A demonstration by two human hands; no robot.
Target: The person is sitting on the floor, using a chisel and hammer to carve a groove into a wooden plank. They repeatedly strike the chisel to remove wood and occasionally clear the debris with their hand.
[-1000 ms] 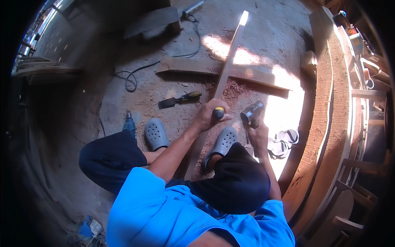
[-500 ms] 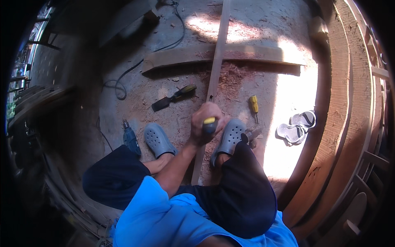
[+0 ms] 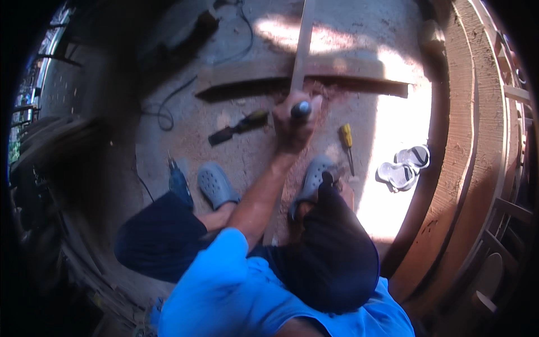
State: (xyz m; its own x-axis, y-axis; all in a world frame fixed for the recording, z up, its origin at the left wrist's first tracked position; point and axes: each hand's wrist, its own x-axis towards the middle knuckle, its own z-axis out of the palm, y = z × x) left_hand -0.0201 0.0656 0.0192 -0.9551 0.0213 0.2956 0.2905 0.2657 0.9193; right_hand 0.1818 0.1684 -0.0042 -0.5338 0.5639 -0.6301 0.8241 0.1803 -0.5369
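Observation:
My left hand is closed around the dark handle of a tool, seen end-on, held upright on a long narrow wooden strip that runs between my feet. Beside my right knee, my right hand grips a hammer; both are partly hidden by the dark trouser leg. A yellow screwdriver lies to the right of my left hand. A wide chisel with a black-and-yellow handle lies to its left. The picture is slightly blurred.
A timber lies crosswise under the strip. A power drill and cord are at left. My clogs flank the strip. Flip-flops lie in sunlight, beside tall stacked planks. Dark stacked wood fills the left edge.
Since one second ago, my right hand and hammer have dropped beside my knee, uncovering the yellow screwdriver. My left hand has shifted forward along the strip with its tool.

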